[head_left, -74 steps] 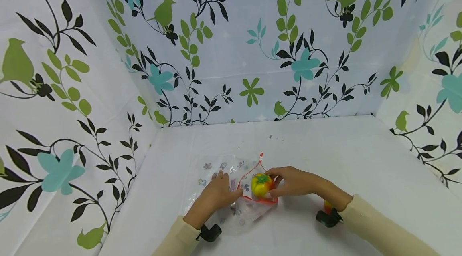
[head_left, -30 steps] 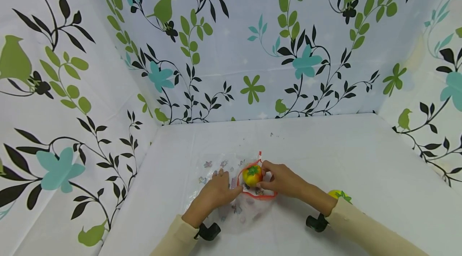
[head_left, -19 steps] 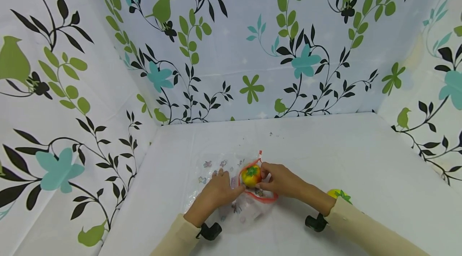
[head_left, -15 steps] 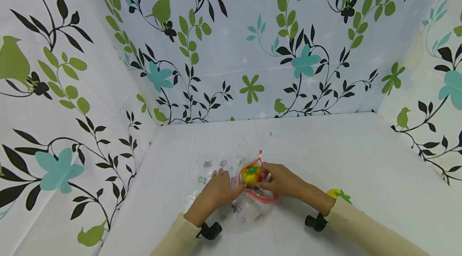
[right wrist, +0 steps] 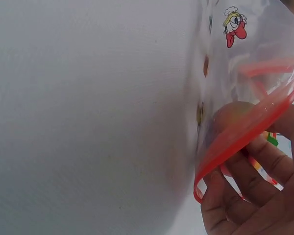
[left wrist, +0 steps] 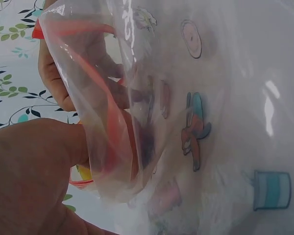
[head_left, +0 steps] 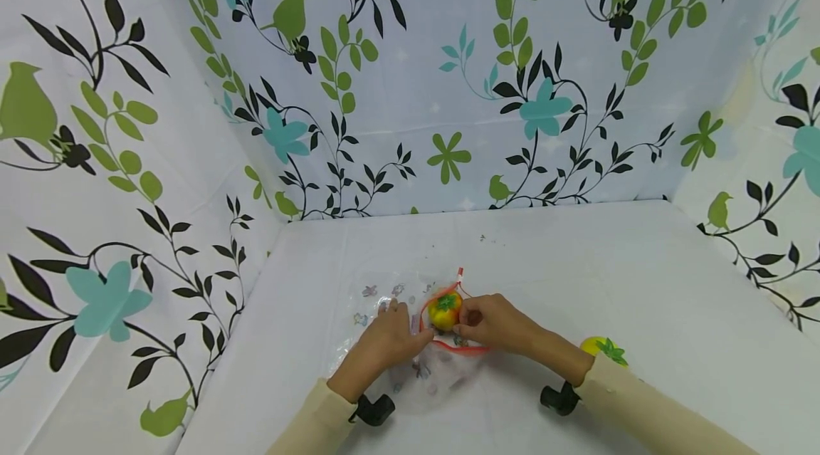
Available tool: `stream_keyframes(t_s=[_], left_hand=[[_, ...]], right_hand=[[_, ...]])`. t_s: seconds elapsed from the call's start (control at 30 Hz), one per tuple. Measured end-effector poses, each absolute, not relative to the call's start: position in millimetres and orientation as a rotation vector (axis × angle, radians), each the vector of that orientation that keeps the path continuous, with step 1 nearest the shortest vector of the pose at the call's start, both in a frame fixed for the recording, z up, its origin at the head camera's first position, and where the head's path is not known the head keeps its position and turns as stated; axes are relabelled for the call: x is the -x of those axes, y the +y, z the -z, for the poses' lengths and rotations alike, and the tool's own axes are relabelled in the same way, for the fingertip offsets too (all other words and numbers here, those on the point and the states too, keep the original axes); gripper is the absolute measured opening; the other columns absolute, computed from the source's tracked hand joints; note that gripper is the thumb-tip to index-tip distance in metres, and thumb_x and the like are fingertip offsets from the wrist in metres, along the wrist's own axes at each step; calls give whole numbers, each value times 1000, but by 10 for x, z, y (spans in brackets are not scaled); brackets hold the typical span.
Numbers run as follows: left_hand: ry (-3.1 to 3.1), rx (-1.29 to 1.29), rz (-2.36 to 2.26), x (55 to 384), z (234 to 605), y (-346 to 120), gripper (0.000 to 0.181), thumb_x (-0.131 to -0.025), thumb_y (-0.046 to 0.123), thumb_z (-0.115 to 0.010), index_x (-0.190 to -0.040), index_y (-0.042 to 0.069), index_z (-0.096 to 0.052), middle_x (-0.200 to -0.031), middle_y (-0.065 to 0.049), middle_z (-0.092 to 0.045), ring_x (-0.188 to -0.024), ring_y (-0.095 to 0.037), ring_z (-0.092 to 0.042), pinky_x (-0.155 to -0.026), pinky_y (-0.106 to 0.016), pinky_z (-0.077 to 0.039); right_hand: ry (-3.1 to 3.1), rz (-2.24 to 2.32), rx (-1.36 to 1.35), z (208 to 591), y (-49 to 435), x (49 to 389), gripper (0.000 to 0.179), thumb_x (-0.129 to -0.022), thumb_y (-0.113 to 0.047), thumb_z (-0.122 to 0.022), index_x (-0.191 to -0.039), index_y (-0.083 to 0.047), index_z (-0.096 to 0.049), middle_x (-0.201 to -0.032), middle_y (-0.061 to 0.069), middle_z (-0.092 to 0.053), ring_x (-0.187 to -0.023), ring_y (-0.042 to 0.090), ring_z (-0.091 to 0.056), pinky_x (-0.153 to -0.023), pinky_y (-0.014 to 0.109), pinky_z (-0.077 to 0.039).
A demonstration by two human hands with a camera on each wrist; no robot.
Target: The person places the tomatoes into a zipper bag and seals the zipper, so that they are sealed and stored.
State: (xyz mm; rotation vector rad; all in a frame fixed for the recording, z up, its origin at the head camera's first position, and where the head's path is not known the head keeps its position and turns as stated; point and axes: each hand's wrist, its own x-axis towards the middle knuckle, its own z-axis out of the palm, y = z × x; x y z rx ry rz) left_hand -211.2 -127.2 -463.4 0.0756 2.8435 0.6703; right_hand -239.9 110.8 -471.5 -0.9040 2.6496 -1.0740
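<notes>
Head view: best to ease the pepper (head_left: 445, 311), at the red rim (head_left: 466, 350) of the bag (head_left: 440, 372), inward, gripping its right side with the curled right hand (head_left: 496, 323) and steadying the bag under the loosely spread left hand (head_left: 391, 336).

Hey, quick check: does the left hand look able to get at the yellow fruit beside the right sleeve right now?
Probably not easily: the right forearm seems to lie between the left hand and that yellow fruit, and the left hand is on the clear bag.
</notes>
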Motion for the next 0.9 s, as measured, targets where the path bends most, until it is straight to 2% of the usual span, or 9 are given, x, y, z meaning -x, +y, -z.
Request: stream_keyframes(t_s=[0.1, 0.2, 0.37, 0.5, 0.67, 0.9], left_hand=[[2835, -95, -694, 2113, 4623, -1297, 92, -93, 54, -68, -153, -11, -43, -164, -28, -40, -152, -47, -38, -117, -62, -40], [2822, -108, -709, 2108, 4605, -1316, 93, -94, 53, -67, -155, -10, -40, -163, -28, -40, -151, -46, -40, -118, -62, -40], [2796, -96, -733, 2102, 4598, -1335, 93, -94, 52, -67, -157, -9, -37, -162, -27, -42, -147, -44, -46, -116, -63, -41], [2781, -83, -750, 2107, 4611, -1349, 95, -93, 52, -68, -158, -8, -35, -161, -27, -44, -147, -44, -46, -116, -64, -41], [2780, -83, -760, 2113, 4626, -1358, 97, -93, 54, -68, -159, -8, -33, -162, -27, -43, -149, -44, -44, -117, -64, -40], [2788, -96, -760, 2097, 4607, -1354, 98, -93, 53, -68, -159, -9, -32, -163, -28, -40, -151, -47, -39, -117, -65, -39]], right_hand=[[2661, 1063, 901, 4715, 1108, 2408, 11, -96, -19, -76, -87, -18, -71, -85, -14, -70, -82, 7, -63, -76, 22, -56], [2660, 1083, 846, 4714, 1109, 2415, 5, -97, -19, -73, -95, -16, -76, -93, -11, -75, -88, 9, -68, -79, 26, -59], [2664, 1103, 751, 4724, 1099, 2411, 17, -98, -20, -71, -110, -11, -79, -110, 0, -78, -94, 15, -73, -81, 33, -63], [2648, 1088, 764, 4746, 1096, 2407, 24, -101, -20, -69, -119, -8, -77, -116, 4, -78, -94, 16, -71, -78, 29, -62], [2622, 1100, 873, 4754, 1112, 2411, 22, -100, -15, -67, -119, -8, -76, -115, 4, -77, -94, 16, -69, -78, 25, -59], [2552, 1144, 983, 4745, 1094, 2425, 22, -99, -6, -64, -117, -6, -76, -117, 6, -76, -97, 17, -67, -84, 26, -58]])
